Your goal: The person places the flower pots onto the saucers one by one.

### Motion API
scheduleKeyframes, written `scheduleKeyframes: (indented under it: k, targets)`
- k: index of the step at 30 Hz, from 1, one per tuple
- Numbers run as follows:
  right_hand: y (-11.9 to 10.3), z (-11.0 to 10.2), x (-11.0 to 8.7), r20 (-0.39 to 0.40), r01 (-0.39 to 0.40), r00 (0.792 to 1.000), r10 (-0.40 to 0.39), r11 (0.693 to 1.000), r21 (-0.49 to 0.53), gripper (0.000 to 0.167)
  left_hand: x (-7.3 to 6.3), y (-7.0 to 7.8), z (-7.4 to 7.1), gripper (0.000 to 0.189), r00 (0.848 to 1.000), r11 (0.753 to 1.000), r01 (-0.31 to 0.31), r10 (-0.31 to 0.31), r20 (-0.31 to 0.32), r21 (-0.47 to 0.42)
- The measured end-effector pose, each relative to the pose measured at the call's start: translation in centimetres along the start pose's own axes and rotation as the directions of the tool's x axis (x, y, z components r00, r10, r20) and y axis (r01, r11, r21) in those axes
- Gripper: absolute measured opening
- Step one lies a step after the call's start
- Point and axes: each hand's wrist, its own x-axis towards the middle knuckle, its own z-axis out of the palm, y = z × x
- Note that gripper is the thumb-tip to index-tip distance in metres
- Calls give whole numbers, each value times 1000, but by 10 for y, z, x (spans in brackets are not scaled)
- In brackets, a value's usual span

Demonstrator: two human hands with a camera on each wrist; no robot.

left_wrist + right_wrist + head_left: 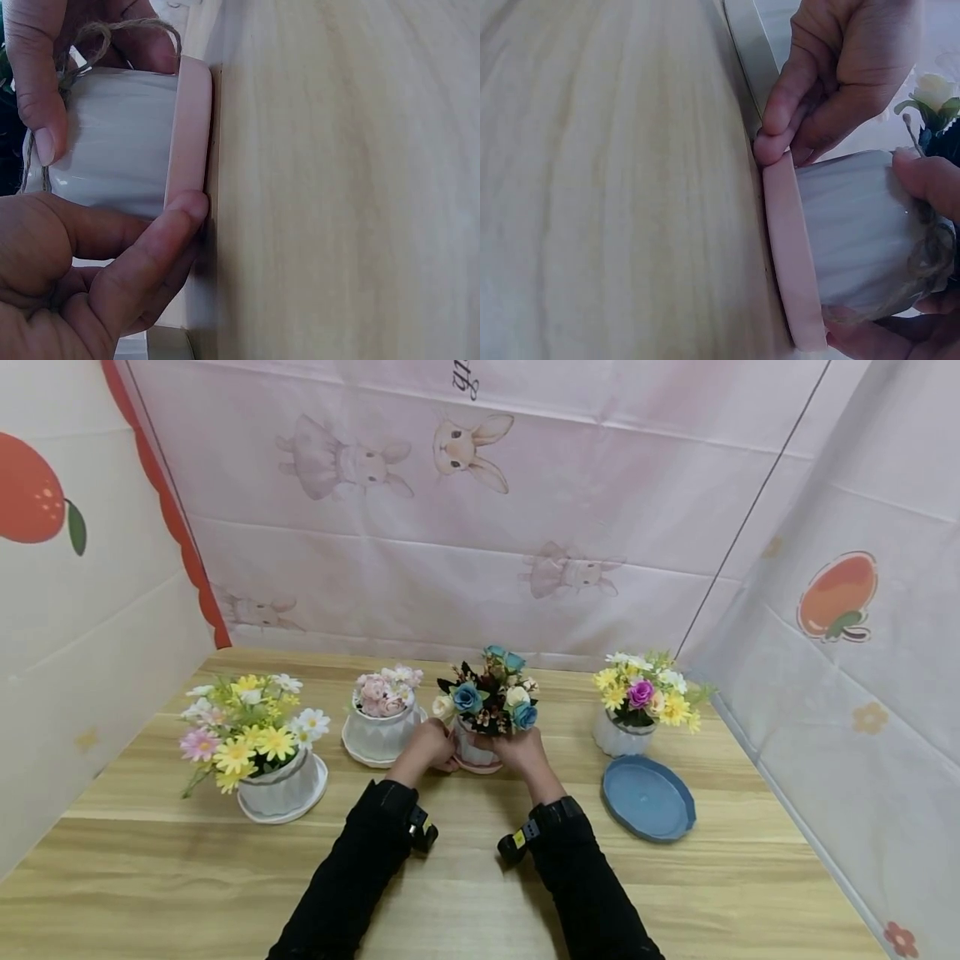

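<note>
A white flowerpot [469,748] with blue and cream artificial roses [491,693] stands on a pink saucer [193,127] at the middle of the table. My left hand [429,746] pinches the saucer's rim between thumb and fingers, low against the tabletop. On the other side, my right hand [522,752] grips the pot near its top, its thumb [930,178] on the pot wall. Twine [112,28] is tied round the pot's upper part. In the wrist views the pot's base sits inside the saucer's rim.
Left of my hands, a pot of pink flowers [384,735] and a pot of yellow daisies [279,785] stand on white saucers. At the right, a third flowerpot [622,737] stands behind a blue saucer [648,799]. Printed cloth walls [420,602] enclose the wooden table [712,877].
</note>
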Motion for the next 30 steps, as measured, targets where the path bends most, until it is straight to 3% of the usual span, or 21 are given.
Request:
scheduleKeyframes:
  k: [8, 17, 23, 30]
  targets:
    - [0, -3, 10, 35, 17, 999, -16, 999, -31, 71, 7, 1, 0, 16, 1000, 999, 7, -7, -23, -32]
    - [5, -3, 26, 33, 6, 999, -7, 1000, 10, 73, 13, 5, 2, 12, 994, 986, 36, -52, -92, -166]
    - [10, -2, 25, 20, -3, 1000, 3, 1000, 10, 72, 12, 4, 7, 24, 990, 996, -3, -9, -138, -84]
    - [12, 0, 18, -16, -60, 998, 61, 998, 35, 76, 12, 4, 8, 22, 992, 999, -1, -4, -128, -41]
